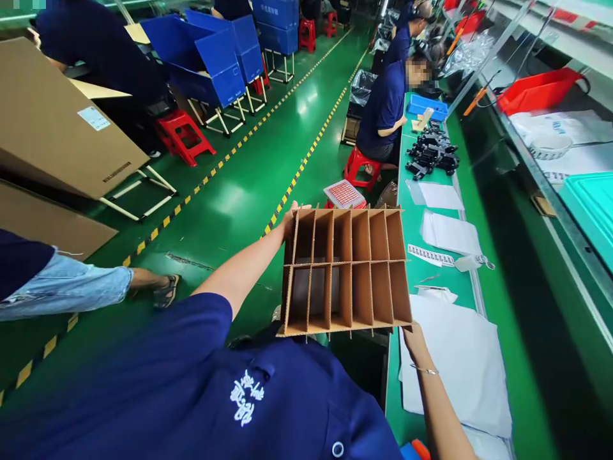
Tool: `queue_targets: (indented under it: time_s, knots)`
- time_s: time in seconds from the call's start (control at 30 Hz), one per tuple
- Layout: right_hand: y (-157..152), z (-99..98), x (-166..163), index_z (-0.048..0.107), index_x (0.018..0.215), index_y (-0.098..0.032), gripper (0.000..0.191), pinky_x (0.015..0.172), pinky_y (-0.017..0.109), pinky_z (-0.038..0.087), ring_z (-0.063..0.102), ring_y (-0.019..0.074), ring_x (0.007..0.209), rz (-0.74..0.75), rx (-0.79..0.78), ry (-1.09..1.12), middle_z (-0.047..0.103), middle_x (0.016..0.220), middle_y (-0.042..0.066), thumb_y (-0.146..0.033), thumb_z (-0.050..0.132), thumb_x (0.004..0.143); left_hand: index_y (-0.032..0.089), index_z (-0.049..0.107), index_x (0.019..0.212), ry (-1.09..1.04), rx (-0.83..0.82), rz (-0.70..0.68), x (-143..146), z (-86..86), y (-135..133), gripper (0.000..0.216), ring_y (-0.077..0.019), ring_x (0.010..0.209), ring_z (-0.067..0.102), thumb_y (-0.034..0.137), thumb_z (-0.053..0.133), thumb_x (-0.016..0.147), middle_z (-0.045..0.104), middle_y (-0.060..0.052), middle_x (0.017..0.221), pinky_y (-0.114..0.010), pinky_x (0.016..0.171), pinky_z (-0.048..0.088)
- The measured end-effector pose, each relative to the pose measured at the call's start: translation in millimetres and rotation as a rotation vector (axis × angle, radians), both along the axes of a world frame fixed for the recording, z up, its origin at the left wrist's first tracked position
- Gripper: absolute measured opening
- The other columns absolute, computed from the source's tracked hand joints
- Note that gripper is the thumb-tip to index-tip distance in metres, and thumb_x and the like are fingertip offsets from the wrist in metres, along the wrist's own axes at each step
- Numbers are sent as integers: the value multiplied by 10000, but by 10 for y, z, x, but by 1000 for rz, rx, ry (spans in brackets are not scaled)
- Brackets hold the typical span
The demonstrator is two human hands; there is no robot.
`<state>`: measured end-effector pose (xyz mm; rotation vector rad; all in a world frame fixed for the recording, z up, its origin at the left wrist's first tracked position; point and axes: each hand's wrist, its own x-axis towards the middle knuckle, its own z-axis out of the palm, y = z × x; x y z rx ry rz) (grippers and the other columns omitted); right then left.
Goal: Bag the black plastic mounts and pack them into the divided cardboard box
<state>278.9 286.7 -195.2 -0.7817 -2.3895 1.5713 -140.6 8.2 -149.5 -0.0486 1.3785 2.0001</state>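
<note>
A brown cardboard divider grid (343,263), with two rows of narrow cells, is held up in front of my body. My left hand (290,221) grips its far left corner, the fingers partly hidden behind the cardboard. At the near right corner, my right hand (412,333) has hold of the edge, most of its fingers out of sight beneath. Through the left cells a greyish surface shows; the other cells show only brown walls.
The green workbench (407,409) on my right bears white sheets (454,358), a small bottle (472,262) and black parts (431,153). A seated co-worker (383,108) is further along. Red stools (184,137), blue bins (205,57) and a large carton (62,121) stand left; a person's leg (71,281) shows there.
</note>
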Motion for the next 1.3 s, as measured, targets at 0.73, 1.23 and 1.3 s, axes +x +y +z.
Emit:
queue_targets:
  time_s: [0.73,1.23,1.3]
  knots:
    - [47,788,-977,498,841,-220,120,539,302,308,498,190,528,290,578,-402,548,605,29,-309,419,829,270,370,1451,889,-630,95,775,97,-552,635,-255,1474,195,221,574,852,293,-32,1564,-385,1226,146]
    - [20,636,-1423,552,746,-208,320,648,330,452,642,254,697,164,577,-358,664,699,106,-517,544,831,187,451,1387,942,-1037,-52,554,-166,-345,673,-350,1436,238,88,491,723,462,-139,1454,-595,1191,13]
    - [30,602,-1459,577,871,-177,402,716,367,472,659,286,806,61,597,-312,688,831,161,-568,483,853,187,440,1386,925,-1032,-42,522,-229,-353,671,-352,1453,201,93,487,724,433,-143,1480,-621,1177,-47]
